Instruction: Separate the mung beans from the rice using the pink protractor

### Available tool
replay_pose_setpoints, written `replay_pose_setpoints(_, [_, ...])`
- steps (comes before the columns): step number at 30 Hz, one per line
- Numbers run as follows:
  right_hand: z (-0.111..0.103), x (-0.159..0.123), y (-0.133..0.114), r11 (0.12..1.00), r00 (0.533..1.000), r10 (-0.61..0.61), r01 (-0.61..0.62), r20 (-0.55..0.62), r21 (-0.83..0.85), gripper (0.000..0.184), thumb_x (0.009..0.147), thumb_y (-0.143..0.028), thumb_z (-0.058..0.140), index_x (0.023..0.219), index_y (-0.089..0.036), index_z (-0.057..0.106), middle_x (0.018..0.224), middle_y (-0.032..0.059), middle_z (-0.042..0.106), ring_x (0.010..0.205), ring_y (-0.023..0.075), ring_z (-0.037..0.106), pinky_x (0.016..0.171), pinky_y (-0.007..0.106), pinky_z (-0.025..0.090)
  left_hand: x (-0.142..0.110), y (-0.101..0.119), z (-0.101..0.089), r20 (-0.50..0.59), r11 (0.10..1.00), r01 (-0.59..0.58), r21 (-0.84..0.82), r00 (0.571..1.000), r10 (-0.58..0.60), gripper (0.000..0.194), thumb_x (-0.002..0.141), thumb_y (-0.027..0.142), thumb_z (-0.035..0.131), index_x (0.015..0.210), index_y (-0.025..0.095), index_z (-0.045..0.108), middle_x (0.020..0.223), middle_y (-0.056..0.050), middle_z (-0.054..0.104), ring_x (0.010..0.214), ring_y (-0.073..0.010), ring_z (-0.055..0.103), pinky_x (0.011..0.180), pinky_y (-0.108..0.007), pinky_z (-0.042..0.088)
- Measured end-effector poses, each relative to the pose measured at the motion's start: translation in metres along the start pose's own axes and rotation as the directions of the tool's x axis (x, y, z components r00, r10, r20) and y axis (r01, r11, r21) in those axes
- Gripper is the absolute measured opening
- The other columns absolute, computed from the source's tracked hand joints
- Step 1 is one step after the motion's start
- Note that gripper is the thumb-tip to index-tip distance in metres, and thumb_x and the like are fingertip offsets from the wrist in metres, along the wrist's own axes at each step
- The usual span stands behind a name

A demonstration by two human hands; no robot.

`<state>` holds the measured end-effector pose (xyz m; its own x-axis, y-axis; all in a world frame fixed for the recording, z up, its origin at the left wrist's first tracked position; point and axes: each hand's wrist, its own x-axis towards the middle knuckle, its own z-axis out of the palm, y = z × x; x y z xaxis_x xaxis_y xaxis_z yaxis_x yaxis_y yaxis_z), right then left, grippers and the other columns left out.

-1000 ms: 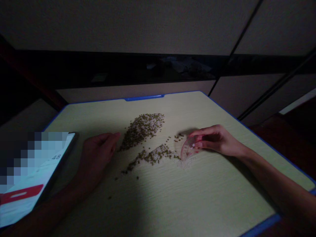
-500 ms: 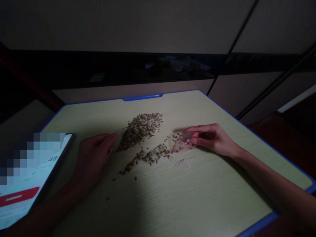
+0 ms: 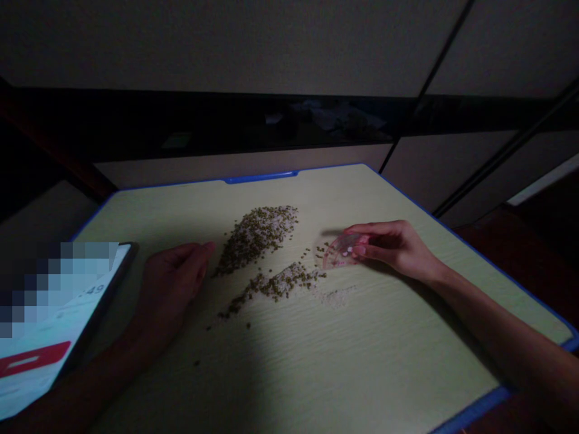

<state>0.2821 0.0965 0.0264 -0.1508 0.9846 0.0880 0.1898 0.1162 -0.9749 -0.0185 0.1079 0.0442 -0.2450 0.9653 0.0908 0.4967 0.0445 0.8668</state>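
Observation:
My right hand (image 3: 391,244) pinches a clear, pink-edged protractor (image 3: 337,253) between thumb and fingers. The protractor's curved side points left, among a few scattered green beans. Left of it lies a smaller strip of mung beans mixed with white rice-like grains (image 3: 283,282). Behind that strip is a larger mixed pile (image 3: 257,235) of the same beans and grains. A patch of pale grains (image 3: 337,296) sits just in front of the protractor. My left hand (image 3: 174,283) rests on the table left of the piles, fingers curled closed; whatever they may hold is hidden.
The pale yellow table (image 3: 344,367) has a blue rim and a blue handle (image 3: 262,177) at its far edge. A lit phone or tablet (image 3: 76,337) stands at the left, beside my left forearm. Cabinet panels (image 3: 253,48) rise behind the table. Light is dim.
My right hand has shifted slightly right and away from me with the protractor, drawing it off the end of the smaller strip. My left hand stays in place.

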Motion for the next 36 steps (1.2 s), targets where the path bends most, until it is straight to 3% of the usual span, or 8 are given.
replay_pose_setpoints(5, [0.0,0.002,0.002,0.998,1.0,-0.013,0.013,0.002,-0.062,0.031,0.067,-0.025,0.069,0.096,-0.014,0.07,0.068,0.0034,0.066,0.055,0.0104,0.054,0.051,0.025,0.043,-0.002,0.004,0.0,0.006,0.999,-0.001,0.032,1.0,0.0,0.037,0.065,0.041,0.048,0.035,0.021,0.036,0.029,0.008,0.03,0.031,-0.0069,0.028,0.037,-0.023,0.023])
replay_pose_setpoints(17, [-0.006,0.001,-0.003,1.0,0.993,0.029,-0.03,0.115,0.01,0.026,0.066,-0.015,0.069,0.092,-0.015,0.071,0.058,-0.0003,0.064,0.05,0.0081,0.054,0.045,0.02,0.039,-0.004,0.005,-0.001,-0.003,0.999,0.016,0.035,1.0,-0.016,0.039,0.066,0.038,0.049,0.035,0.02,0.036,0.028,0.007,0.03,0.031,-0.0068,0.028,0.037,-0.022,0.023])
replay_pose_setpoints(26, [-0.004,-0.001,-0.005,0.997,0.983,0.003,-0.018,0.182,0.079,0.025,0.067,-0.011,0.068,0.091,-0.015,0.072,0.061,0.001,0.065,0.055,0.011,0.061,0.051,0.022,0.047,-0.003,0.005,0.0,-0.001,0.999,0.033,0.021,0.999,-0.033,0.038,0.068,0.037,0.05,0.037,0.02,0.036,0.029,0.008,0.03,0.031,-0.0071,0.027,0.037,-0.022,0.022])
replay_pose_setpoints(31, [0.0,-0.003,-0.005,0.995,0.974,0.024,-0.046,0.227,0.092,0.025,0.068,-0.01,0.067,0.092,-0.015,0.071,0.061,-0.0004,0.064,0.056,0.0107,0.061,0.053,0.022,0.049,-0.008,0.016,0.0,-0.006,0.997,0.061,0.038,0.998,-0.06,0.037,0.068,0.033,0.048,0.036,0.02,0.036,0.028,0.007,0.03,0.03,-0.0069,0.027,0.037,-0.022,0.022])
replay_pose_setpoints(36, [0.001,-0.003,-0.005,0.999,0.984,0.013,-0.021,0.177,0.044,0.026,0.068,-0.013,0.067,0.093,-0.017,0.071,0.062,-0.0001,0.064,0.055,0.0106,0.06,0.052,0.023,0.048,-0.009,0.02,0.0,-0.013,0.997,0.067,0.033,0.998,-0.066,0.036,0.067,0.032,0.05,0.036,0.02,0.035,0.028,0.007,0.03,0.031,-0.0069,0.028,0.038,-0.022,0.021])
